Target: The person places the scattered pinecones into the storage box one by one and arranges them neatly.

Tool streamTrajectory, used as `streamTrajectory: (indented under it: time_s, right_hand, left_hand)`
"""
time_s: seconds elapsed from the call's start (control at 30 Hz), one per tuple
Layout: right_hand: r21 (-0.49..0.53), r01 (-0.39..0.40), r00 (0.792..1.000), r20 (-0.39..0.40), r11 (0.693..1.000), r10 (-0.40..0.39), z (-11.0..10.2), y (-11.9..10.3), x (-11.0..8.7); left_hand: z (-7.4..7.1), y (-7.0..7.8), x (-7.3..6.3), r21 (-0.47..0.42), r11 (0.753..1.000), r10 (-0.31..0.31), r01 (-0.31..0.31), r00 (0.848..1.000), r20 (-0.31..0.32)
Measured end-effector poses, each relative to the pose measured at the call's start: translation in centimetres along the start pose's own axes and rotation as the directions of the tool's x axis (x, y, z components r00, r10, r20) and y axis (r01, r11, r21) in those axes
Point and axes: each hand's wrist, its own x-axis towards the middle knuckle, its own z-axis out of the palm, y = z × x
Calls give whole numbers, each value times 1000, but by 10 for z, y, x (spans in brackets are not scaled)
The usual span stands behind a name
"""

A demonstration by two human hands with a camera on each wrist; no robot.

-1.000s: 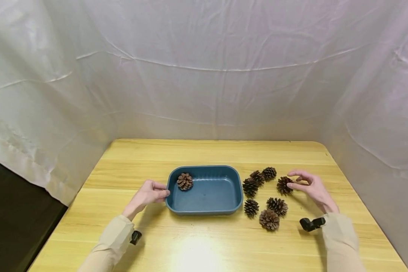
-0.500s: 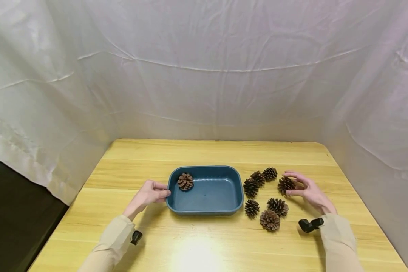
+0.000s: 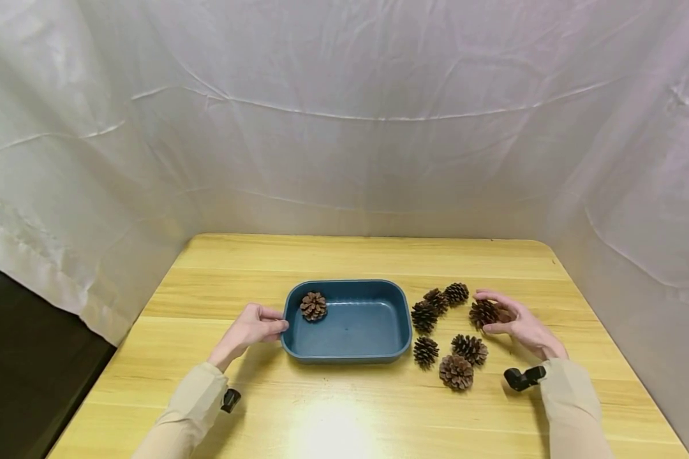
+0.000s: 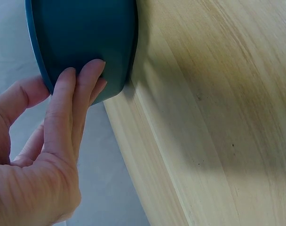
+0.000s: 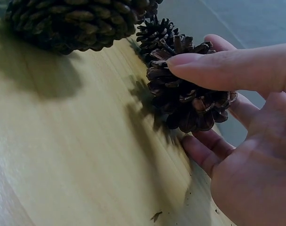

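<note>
With thumb and fingers, my left hand [image 3: 252, 328] pinches the left rim of a dark blue plastic bin [image 3: 356, 331]. In the left wrist view the thumb lies on one side of the bin wall [image 4: 86, 33] and straight fingers on the other. One brown pine cone [image 3: 312, 306] sits in the bin's back left corner. My right hand [image 3: 522, 328] holds a dark pine cone [image 3: 482, 313] at the table's right side. The right wrist view has the thumb across this cone [image 5: 190, 106] and fingers behind and below it, partly hidden.
Several pine cones lie between the bin and my right hand, among them a nearer one [image 3: 456, 372] and one at the back [image 3: 456, 293]. White cloth [image 3: 356, 159] hangs behind the wooden table [image 3: 344, 258]. Each wrist carries a black camera [image 3: 524, 378].
My right hand has moved slightly left, its thumb and fingers coming round the pine cone. The left hand stays at the bin's rim.
</note>
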Motion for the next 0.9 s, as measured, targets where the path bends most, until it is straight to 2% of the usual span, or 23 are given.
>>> streamTrajectory:
  time_s: [0.57, 0.9]
  right_hand:
    - [46, -5, 1000, 25, 999, 3, 0, 3, 1]
    - [15, -11, 1000, 12, 1000, 11, 0, -3, -1]
  left_hand:
    - [1, 0, 0, -29, 1000, 1, -1, 1000, 2]
    - [0, 0, 0, -19, 1000, 9, -9, 1000, 8]
